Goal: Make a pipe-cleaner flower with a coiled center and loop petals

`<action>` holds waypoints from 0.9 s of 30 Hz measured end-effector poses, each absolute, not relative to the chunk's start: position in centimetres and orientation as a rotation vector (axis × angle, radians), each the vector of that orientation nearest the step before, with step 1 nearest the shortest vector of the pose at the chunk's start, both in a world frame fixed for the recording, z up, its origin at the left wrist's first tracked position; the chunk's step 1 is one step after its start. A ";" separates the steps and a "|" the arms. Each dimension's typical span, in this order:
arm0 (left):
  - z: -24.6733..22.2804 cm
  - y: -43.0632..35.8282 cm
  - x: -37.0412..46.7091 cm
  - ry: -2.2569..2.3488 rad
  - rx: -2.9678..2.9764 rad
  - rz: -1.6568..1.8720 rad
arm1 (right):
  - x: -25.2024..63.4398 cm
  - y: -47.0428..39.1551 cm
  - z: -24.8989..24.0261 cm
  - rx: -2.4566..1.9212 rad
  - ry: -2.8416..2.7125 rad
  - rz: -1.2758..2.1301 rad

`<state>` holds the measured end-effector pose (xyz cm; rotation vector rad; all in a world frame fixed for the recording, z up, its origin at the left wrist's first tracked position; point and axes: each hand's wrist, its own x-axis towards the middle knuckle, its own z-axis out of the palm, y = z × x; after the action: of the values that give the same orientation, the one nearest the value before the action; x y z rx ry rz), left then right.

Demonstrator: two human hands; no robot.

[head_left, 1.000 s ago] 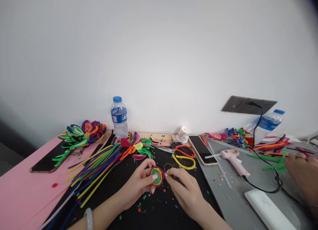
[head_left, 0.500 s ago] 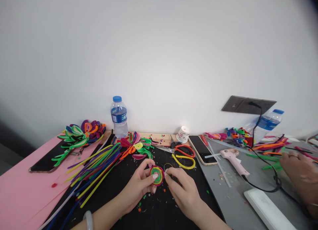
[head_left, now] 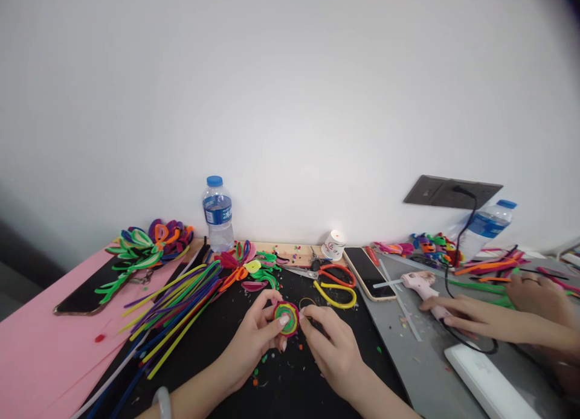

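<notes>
A coiled pipe-cleaner disc [head_left: 289, 327], with green, yellow and dark pink rings, is in my left hand [head_left: 260, 329]. The thumb presses on its face and the fingers are behind it. Close to the disc's right edge, my right hand [head_left: 333, 343] is closed in a pinch. A thin, gold-coloured wire loop [head_left: 307, 300] sticks up from its fingertips; the rest of what they grip is hidden. Both hands are over a black mat [head_left: 290, 389] dotted with small coloured scraps. Beyond them lie scissors [head_left: 333, 280] with orange and yellow handles.
To the left are loose pipe cleaners [head_left: 176, 313] and a pipe-cleaner flower [head_left: 249, 265]. A water bottle [head_left: 218, 217], a paper cup [head_left: 334, 245] and a phone [head_left: 369, 274] stand or lie near the wall. At right, another person's hand [head_left: 466, 316] touches a pink glue gun [head_left: 421, 284].
Another person's hand has come in from the right onto the glue gun's handle, and its cord has shifted. My own hands and the disc have hardly moved.
</notes>
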<state>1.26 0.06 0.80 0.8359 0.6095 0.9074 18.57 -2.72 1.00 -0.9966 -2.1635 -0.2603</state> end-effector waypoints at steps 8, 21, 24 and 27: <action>0.3 0.3 1.3 0.644 0.909 0.951 | 18.4 -2.6 1.2 -0.973 -2.140 -0.284; -0.1 0.4 1.5 0.732 1.079 1.034 | 18.3 -2.5 1.0 -0.993 -2.139 -0.203; 0.0 0.4 1.4 0.751 1.082 1.043 | 18.4 -2.5 0.7 -1.000 -2.144 -0.172; 0.1 0.4 1.4 0.760 1.090 1.048 | 18.5 -2.4 0.5 -1.005 -2.141 -0.141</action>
<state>1.43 0.35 0.14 1.0902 0.7600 1.0479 18.50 -2.44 0.45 -1.0054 -2.1409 -0.1412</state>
